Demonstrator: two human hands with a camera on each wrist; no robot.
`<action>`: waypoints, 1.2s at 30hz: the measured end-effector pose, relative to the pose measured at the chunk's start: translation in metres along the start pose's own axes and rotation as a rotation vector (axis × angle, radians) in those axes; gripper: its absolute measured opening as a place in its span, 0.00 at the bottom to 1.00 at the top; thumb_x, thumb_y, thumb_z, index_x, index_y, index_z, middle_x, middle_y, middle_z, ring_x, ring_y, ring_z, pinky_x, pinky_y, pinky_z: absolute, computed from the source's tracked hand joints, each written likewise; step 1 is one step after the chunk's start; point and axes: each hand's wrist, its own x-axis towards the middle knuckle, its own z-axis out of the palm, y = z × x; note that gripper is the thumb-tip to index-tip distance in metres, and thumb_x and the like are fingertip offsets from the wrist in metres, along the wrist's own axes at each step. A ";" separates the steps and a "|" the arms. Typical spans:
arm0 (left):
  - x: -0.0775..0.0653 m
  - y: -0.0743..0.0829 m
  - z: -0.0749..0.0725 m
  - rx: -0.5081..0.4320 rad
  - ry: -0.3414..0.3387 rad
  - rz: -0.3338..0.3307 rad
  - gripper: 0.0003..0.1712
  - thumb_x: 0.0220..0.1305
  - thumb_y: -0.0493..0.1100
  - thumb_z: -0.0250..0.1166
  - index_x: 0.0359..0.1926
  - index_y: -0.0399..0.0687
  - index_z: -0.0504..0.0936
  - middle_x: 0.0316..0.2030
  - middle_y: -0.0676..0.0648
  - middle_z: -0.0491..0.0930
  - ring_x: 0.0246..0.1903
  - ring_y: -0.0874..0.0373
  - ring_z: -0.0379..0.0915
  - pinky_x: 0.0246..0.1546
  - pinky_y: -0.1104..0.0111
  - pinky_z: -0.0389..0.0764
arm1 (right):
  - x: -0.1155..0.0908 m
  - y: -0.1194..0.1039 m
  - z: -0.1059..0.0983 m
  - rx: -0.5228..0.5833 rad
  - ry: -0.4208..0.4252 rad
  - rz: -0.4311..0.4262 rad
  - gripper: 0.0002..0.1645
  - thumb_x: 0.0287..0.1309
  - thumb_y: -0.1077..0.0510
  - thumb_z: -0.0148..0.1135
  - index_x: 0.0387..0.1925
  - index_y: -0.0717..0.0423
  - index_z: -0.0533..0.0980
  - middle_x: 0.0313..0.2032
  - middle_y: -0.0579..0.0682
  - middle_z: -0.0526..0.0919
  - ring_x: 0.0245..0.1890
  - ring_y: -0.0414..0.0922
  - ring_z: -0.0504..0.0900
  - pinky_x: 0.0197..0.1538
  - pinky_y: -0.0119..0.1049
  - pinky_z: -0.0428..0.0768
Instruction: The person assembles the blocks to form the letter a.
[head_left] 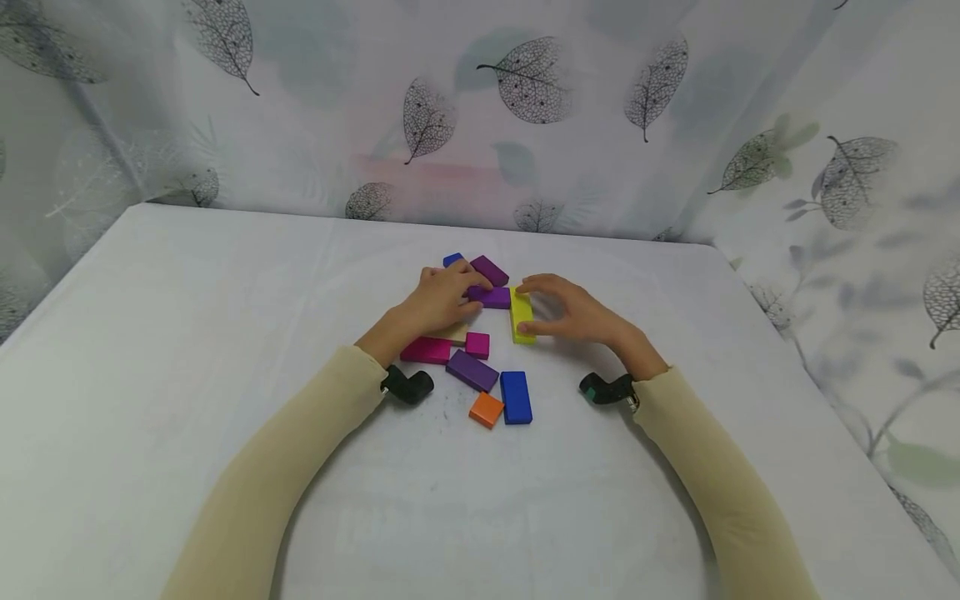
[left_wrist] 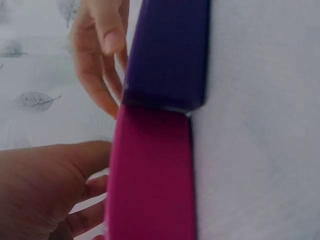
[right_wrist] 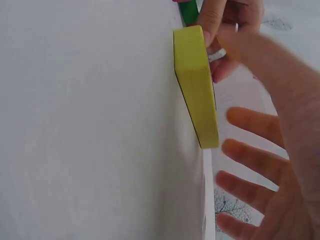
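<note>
My left hand [head_left: 438,300] pinches a purple block [head_left: 497,298] lying flat, index finger at its far side and thumb at its near side. That block's right end meets a yellow block [head_left: 522,315] standing crosswise to it. Around the yellow block my right hand [head_left: 573,312] is spread, index finger by the far end and thumb by the near end. In the right wrist view its fingers [right_wrist: 255,160] are apart, with a gap to the yellow block [right_wrist: 197,85]. A magenta block [left_wrist: 152,170] and a dark purple block [left_wrist: 167,55] fill the left wrist view.
Behind the left hand lie another purple block [head_left: 490,270] and a blue one [head_left: 452,260]. Nearer are a tan block [head_left: 452,334], a small magenta block [head_left: 477,345], a long blue block [head_left: 516,397] and an orange block [head_left: 486,410]. A green block [right_wrist: 189,12] shows in the right wrist view.
</note>
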 end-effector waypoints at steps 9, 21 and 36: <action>0.001 -0.002 -0.003 -0.065 0.043 0.005 0.22 0.69 0.49 0.60 0.60 0.46 0.77 0.59 0.42 0.71 0.59 0.49 0.69 0.60 0.50 0.64 | 0.011 -0.001 0.001 0.042 0.104 -0.076 0.24 0.62 0.59 0.65 0.59 0.60 0.75 0.62 0.59 0.73 0.66 0.55 0.66 0.68 0.56 0.61; 0.002 -0.012 -0.010 -0.016 0.113 -0.023 0.20 0.67 0.47 0.62 0.58 0.46 0.79 0.59 0.42 0.72 0.61 0.45 0.66 0.60 0.48 0.66 | 0.013 0.009 0.009 0.078 -0.025 -0.116 0.25 0.69 0.58 0.56 0.65 0.58 0.71 0.68 0.57 0.67 0.71 0.55 0.61 0.71 0.56 0.57; 0.008 -0.022 -0.021 -0.002 0.060 -0.019 0.23 0.67 0.49 0.61 0.61 0.48 0.76 0.62 0.41 0.68 0.64 0.43 0.59 0.61 0.46 0.60 | 0.011 0.012 0.013 0.092 -0.015 -0.130 0.24 0.69 0.59 0.55 0.65 0.57 0.71 0.68 0.57 0.68 0.71 0.54 0.61 0.70 0.55 0.58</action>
